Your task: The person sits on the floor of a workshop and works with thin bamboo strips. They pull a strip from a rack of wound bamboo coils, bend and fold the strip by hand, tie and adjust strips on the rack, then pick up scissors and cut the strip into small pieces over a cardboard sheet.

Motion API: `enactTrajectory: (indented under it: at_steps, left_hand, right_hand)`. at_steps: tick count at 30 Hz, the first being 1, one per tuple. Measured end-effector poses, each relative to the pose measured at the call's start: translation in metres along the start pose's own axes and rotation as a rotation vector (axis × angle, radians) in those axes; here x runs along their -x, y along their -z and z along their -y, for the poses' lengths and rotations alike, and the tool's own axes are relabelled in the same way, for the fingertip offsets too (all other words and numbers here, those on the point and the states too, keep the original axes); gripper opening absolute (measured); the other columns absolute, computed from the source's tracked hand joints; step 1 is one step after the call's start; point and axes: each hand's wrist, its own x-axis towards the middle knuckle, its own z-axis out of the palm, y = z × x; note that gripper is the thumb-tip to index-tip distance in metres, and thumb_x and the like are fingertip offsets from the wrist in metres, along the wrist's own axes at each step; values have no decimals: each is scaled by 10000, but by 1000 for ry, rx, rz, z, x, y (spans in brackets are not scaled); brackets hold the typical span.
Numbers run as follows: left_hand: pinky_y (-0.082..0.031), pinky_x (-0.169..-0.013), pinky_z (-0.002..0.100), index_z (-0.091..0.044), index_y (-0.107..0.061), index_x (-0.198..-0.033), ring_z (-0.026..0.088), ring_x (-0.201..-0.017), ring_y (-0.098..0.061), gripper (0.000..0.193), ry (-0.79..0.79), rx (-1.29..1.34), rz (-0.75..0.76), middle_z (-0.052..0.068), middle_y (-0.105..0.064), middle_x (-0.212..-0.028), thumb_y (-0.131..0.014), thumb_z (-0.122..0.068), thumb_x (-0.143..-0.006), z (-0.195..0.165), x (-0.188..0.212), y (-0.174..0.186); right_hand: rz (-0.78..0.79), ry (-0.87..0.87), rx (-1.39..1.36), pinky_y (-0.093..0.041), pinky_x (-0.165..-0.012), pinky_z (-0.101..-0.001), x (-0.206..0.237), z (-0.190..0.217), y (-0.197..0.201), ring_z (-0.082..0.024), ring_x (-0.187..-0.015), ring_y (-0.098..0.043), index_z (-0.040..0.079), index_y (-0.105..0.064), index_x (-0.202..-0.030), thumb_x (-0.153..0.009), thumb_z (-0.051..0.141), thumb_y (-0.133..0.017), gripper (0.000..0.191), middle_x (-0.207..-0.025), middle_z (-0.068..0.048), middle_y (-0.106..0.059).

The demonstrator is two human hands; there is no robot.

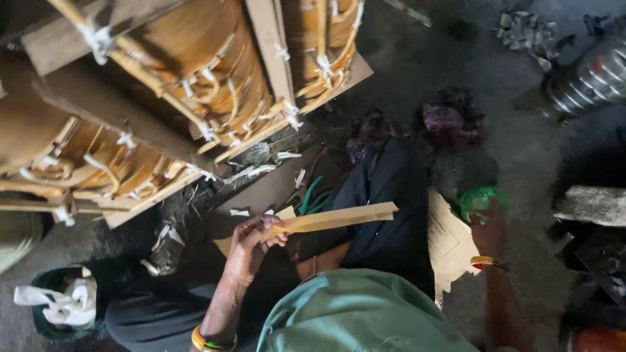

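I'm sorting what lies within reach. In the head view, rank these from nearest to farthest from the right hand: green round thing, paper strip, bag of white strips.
1. Green round thing, at the right hand.
2. Paper strip, centre, held by the left hand.
3. Bag of white strips, far lower left.

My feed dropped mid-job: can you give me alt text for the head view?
Seen from above, a seated person's left hand holds a long tan strip over their lap, while the right hand rests on a green plastic lid lying on the dark floor. Large tan coils tied with white tape fill the upper left.
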Motion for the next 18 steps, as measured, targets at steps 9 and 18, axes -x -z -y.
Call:
enactTrajectory:
  at_steps: [9, 18]
  left_hand:
    - [-569, -821, 454, 133, -669, -1046, 353, -878, -713, 652, -91, 249, -35, 239, -696, -987, -436, -477, -1058, -18, 39, -2]
    - [-541, -1039, 428, 101, -674, -1177, 362, -1111, -698, 343, -177, 349, 187, 280, -705, -1162, -623, -133, -931, -18, 45, 17]
  right_hand:
    - [-9, -67, -56, -556, -756, -463, -1, 21, -4, -358, -1019, -660, 42, -537, -1459, -896, 133, -761, 613, -1235, -233, -659]
    - [-60, -95, -134, -503, -882, -404, -6, 35, -8, -255, -1017, -623, 13, -550, -1356, -969, 105, -752, 446, -1183, -139, -646]
